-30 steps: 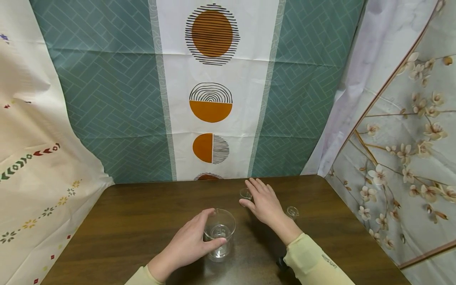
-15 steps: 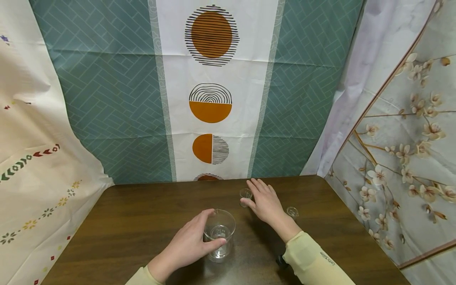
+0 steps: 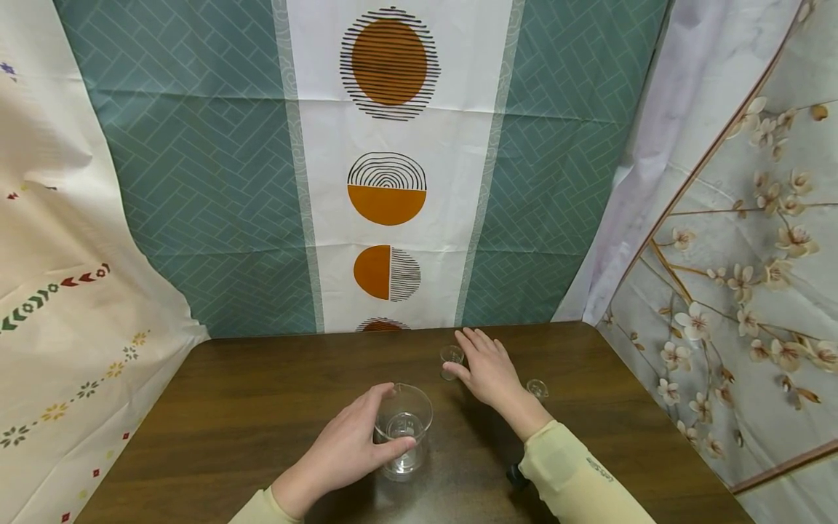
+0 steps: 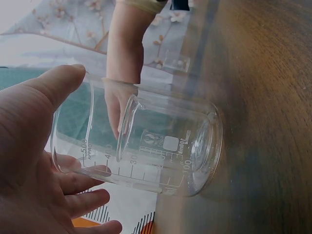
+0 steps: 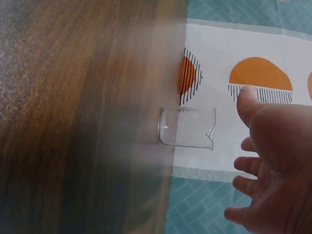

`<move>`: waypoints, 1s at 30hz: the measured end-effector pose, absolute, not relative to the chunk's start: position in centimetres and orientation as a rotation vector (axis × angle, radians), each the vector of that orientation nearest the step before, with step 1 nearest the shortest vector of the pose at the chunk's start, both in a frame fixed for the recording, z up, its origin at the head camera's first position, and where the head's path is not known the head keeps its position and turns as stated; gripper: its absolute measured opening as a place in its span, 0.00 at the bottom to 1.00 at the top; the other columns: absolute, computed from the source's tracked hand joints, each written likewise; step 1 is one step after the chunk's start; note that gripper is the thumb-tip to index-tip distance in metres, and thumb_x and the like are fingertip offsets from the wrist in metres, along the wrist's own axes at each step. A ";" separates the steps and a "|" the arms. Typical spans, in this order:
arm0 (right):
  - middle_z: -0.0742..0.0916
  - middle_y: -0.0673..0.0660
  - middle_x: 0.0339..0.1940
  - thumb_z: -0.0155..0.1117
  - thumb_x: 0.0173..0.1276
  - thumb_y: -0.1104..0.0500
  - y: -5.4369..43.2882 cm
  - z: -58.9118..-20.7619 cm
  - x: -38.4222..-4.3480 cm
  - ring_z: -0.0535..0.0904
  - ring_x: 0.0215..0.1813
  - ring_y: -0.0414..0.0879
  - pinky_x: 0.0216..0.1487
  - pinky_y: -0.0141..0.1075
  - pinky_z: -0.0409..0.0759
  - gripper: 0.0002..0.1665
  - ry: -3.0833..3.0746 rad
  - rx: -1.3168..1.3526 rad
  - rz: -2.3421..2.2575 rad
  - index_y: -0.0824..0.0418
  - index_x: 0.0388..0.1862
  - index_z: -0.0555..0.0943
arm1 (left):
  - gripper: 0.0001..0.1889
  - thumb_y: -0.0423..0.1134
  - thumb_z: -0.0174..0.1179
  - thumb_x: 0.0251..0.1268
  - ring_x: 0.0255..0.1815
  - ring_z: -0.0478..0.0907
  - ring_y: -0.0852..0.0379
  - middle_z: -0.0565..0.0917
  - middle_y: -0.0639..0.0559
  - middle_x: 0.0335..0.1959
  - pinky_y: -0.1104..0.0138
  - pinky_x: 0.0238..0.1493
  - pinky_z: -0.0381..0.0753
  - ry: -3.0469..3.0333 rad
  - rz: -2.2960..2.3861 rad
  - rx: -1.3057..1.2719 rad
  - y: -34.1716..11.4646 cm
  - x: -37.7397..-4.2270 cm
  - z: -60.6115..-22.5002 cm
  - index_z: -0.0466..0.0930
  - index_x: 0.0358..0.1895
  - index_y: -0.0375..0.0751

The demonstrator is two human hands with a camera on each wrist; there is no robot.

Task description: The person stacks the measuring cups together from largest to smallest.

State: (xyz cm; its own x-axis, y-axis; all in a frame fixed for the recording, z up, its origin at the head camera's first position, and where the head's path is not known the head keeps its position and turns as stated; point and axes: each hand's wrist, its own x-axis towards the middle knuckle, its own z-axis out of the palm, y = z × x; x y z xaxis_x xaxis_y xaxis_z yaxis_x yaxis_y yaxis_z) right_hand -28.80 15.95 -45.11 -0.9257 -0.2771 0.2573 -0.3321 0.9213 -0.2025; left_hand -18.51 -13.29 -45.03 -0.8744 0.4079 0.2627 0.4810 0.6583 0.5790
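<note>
A large clear glass beaker (image 3: 424,428) stands upright on the table, with a smaller beaker (image 4: 163,134) nested inside it. My left hand (image 3: 347,442) holds the large one near its rim, thumb on one side and fingers on the other. Farther back, my right hand (image 3: 491,371) hovers with fingers extended and thumb spread. Just left of its thumb stands a small beaker (image 5: 187,129); a gap separates the two in the right wrist view. Another tiny beaker (image 3: 537,389) stands to the right of the right forearm.
The brown wooden table (image 3: 262,393) ends at a patterned cloth backdrop (image 3: 386,262). Floral cloth (image 3: 733,327) hangs along the right side and cream cloth (image 3: 78,349) along the left. A dark strap device (image 3: 517,477) sits at the right wrist.
My right hand has shifted slightly to the right, so more of the small beaker shows beside the thumb. The left hand and large beaker stay in place.
</note>
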 end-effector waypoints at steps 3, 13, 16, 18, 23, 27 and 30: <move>0.70 0.67 0.86 0.63 0.83 0.34 15.9 -45.1 -28.9 0.60 0.88 0.65 0.84 0.67 0.56 0.49 -2.868 0.453 0.357 0.63 0.87 0.66 | 0.49 0.70 0.73 0.67 0.71 0.79 0.43 0.81 0.47 0.72 0.40 0.68 0.79 -2.751 -1.017 -0.746 -13.3 -18.5 -44.9 0.70 0.79 0.39; 0.70 0.67 0.86 0.63 0.83 0.34 15.8 -45.3 -29.1 0.60 0.88 0.65 0.84 0.66 0.56 0.49 -2.898 0.434 0.374 0.64 0.87 0.67 | 0.49 0.70 0.73 0.66 0.71 0.80 0.44 0.82 0.48 0.71 0.41 0.68 0.79 -2.731 -0.996 -0.753 -13.3 -18.5 -45.0 0.71 0.78 0.39; 0.70 0.67 0.86 0.63 0.83 0.34 15.8 -45.4 -29.2 0.59 0.88 0.65 0.84 0.66 0.55 0.49 -2.903 0.431 0.379 0.64 0.87 0.66 | 0.49 0.70 0.73 0.66 0.71 0.80 0.44 0.82 0.48 0.72 0.41 0.68 0.79 -2.732 -1.003 -0.751 -13.3 -18.5 -45.0 0.70 0.78 0.39; 0.70 0.67 0.86 0.63 0.83 0.34 15.8 -45.4 -29.3 0.59 0.88 0.65 0.84 0.66 0.55 0.49 -2.904 0.432 0.381 0.64 0.87 0.66 | 0.49 0.71 0.73 0.66 0.71 0.80 0.44 0.82 0.48 0.72 0.41 0.68 0.79 -2.735 -1.007 -0.750 -13.3 -18.4 -45.0 0.70 0.78 0.39; 0.69 0.67 0.86 0.62 0.83 0.35 15.7 -45.7 -29.5 0.60 0.88 0.65 0.84 0.66 0.56 0.48 -2.915 0.428 0.379 0.63 0.88 0.66 | 0.49 0.71 0.73 0.66 0.71 0.80 0.44 0.81 0.49 0.72 0.41 0.68 0.79 -2.737 -1.010 -0.750 -13.3 -18.4 -44.9 0.70 0.78 0.39; 0.69 0.66 0.87 0.62 0.83 0.35 15.7 -45.8 -29.6 0.60 0.88 0.64 0.84 0.66 0.56 0.48 -2.927 0.424 0.375 0.63 0.88 0.66 | 0.49 0.71 0.73 0.66 0.71 0.80 0.43 0.82 0.48 0.72 0.40 0.68 0.79 -2.737 -1.013 -0.755 -13.3 -18.4 -44.9 0.70 0.78 0.39; 0.69 0.66 0.87 0.62 0.83 0.34 15.7 -45.9 -29.6 0.59 0.88 0.64 0.84 0.66 0.55 0.49 -2.942 0.416 0.379 0.62 0.88 0.65 | 0.50 0.71 0.73 0.66 0.71 0.80 0.43 0.82 0.47 0.72 0.40 0.68 0.79 -2.738 -1.018 -0.757 -13.3 -18.5 -44.9 0.70 0.78 0.38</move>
